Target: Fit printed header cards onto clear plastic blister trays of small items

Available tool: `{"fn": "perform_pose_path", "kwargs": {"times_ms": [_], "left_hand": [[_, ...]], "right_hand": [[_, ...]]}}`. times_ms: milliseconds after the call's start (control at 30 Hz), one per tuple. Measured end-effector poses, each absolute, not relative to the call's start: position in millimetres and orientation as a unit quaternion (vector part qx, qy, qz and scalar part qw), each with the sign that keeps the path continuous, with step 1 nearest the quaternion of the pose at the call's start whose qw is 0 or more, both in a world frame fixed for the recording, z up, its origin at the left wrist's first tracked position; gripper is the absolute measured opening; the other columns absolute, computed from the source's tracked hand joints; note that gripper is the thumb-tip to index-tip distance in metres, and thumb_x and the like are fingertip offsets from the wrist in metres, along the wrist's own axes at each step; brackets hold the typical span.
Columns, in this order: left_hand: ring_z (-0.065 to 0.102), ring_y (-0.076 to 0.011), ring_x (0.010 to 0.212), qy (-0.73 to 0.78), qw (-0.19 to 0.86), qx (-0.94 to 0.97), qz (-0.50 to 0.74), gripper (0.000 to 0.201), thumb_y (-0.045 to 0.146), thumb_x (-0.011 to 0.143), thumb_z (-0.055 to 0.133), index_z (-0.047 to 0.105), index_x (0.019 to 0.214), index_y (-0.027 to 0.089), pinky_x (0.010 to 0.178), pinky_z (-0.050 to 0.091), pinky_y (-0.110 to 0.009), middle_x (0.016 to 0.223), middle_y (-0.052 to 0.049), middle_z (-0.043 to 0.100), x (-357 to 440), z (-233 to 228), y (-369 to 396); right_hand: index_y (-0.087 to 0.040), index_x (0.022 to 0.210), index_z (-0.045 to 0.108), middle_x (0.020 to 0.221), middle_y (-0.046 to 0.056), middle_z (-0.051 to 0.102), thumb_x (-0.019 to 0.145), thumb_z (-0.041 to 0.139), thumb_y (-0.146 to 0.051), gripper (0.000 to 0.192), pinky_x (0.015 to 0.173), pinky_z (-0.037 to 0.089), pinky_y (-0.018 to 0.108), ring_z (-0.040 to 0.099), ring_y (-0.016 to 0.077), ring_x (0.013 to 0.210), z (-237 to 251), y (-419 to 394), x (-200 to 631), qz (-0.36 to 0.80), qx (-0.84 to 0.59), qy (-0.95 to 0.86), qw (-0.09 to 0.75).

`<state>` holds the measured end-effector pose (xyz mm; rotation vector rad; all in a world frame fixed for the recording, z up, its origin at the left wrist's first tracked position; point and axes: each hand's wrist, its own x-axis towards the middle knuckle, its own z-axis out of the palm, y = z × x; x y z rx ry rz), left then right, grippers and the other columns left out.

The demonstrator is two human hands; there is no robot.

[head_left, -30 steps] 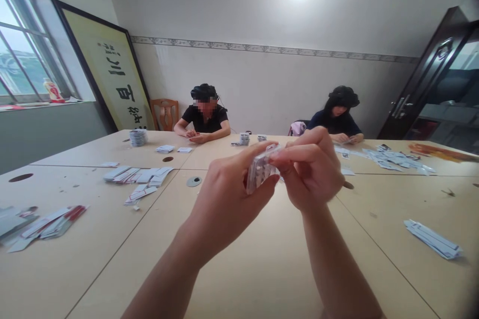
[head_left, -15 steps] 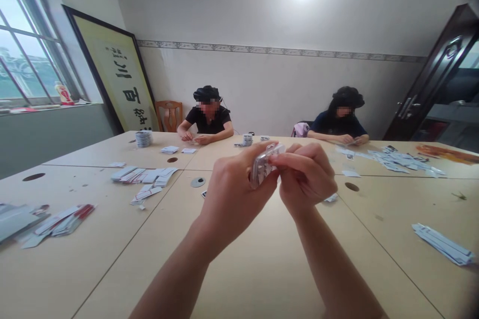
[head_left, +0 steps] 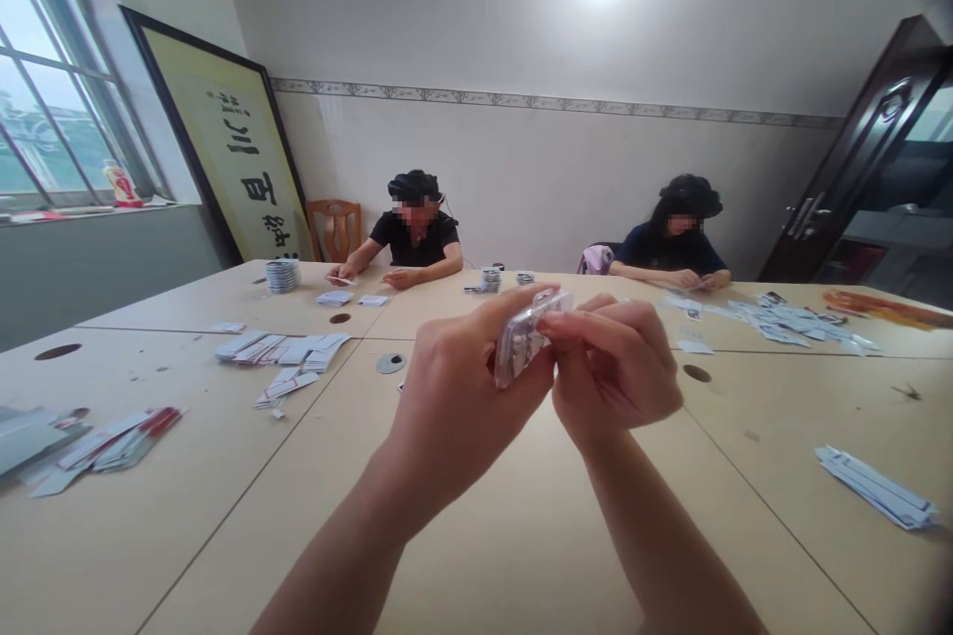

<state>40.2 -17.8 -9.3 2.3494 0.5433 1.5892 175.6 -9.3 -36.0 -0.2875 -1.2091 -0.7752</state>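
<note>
Glossy clear plastic packet (head_left: 523, 347), matt smooth wood-look table (head_left: 521, 536)

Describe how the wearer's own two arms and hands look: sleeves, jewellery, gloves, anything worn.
Both forearms are bare up to the bottom edge of the picture; no sleeve shows. The left hand and the right hand wear no gloves, and no ring, watch or bracelet can be seen. The nails are too small to judge.

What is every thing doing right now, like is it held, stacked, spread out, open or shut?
Left hand: raised, gripping the clear packet.
Right hand: raised, pinching the packet's edge.
Clear packet: held between both hands, above the table.
Flat cards: spread loosely.
Round stack: piled upright.
Card bundle: lying flat.
Door: open.
</note>
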Motion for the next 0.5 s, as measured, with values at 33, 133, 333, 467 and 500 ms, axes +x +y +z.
{"fn": "perform_pose_path", "kwargs": {"times_ms": [33, 133, 333, 467, 500], "left_hand": [[0.054, -0.0059, 0.053, 0.191, 0.120, 0.803, 0.552, 0.035, 0.010, 0.079, 0.067, 0.075, 0.112, 0.021, 0.052, 0.046, -0.013, 0.072, 0.005, 0.071, 40.7, -9.5, -18.1], [0.053, -0.0060, 0.052, 0.203, 0.102, 0.795, 0.562, 0.037, 0.010, 0.079, 0.066, 0.075, 0.113, 0.021, 0.057, 0.050, -0.015, 0.073, 0.005, 0.072, 42.6, -10.1, -19.0], [0.055, -0.0057, 0.053, 0.213, 0.084, 0.790, 0.569, 0.039, 0.009, 0.077, 0.067, 0.075, 0.113, 0.022, 0.059, 0.050, -0.014, 0.080, 0.005, 0.076, 45.6, -12.2, -18.1], [0.054, -0.0058, 0.052, 0.205, 0.098, 0.797, 0.560, 0.039, 0.009, 0.077, 0.067, 0.075, 0.113, 0.022, 0.057, 0.048, -0.015, 0.074, 0.005, 0.074, 44.0, -11.3, -14.5], [0.054, -0.0062, 0.053, 0.202, 0.108, 0.800, 0.554, 0.039, 0.009, 0.078, 0.066, 0.075, 0.113, 0.023, 0.056, 0.048, -0.015, 0.072, 0.005, 0.073, 43.2, -10.9, -13.9]], "right_hand": [[-0.021, 0.089, 0.076, 0.068, -0.002, 0.060, 0.084, 0.067, -0.002, 0.022, 0.044, 0.043, 0.025, 0.052, 0.0099, 0.051, -36.8, -8.8, 174.4, -0.352, -0.132, -0.546, 0.749], [-0.027, 0.089, 0.076, 0.067, -0.004, 0.060, 0.086, 0.068, -0.006, 0.022, 0.044, 0.043, 0.026, 0.054, 0.0106, 0.051, -40.0, -6.4, 170.9, -0.348, -0.153, -0.524, 0.762], [-0.026, 0.086, 0.074, 0.066, -0.004, 0.058, 0.084, 0.069, -0.007, 0.020, 0.045, 0.044, 0.027, 0.055, 0.0111, 0.052, -42.3, -3.9, 170.0, -0.333, -0.157, -0.520, 0.771], [-0.023, 0.087, 0.072, 0.068, -0.003, 0.060, 0.086, 0.065, -0.004, 0.019, 0.046, 0.044, 0.026, 0.053, 0.0104, 0.052, -40.6, -5.8, 172.4, -0.349, -0.158, -0.538, 0.751], [-0.023, 0.087, 0.071, 0.067, -0.003, 0.060, 0.087, 0.064, -0.006, 0.018, 0.046, 0.043, 0.026, 0.052, 0.0104, 0.051, -40.1, -6.8, 172.7, -0.355, -0.165, -0.541, 0.744]]}}
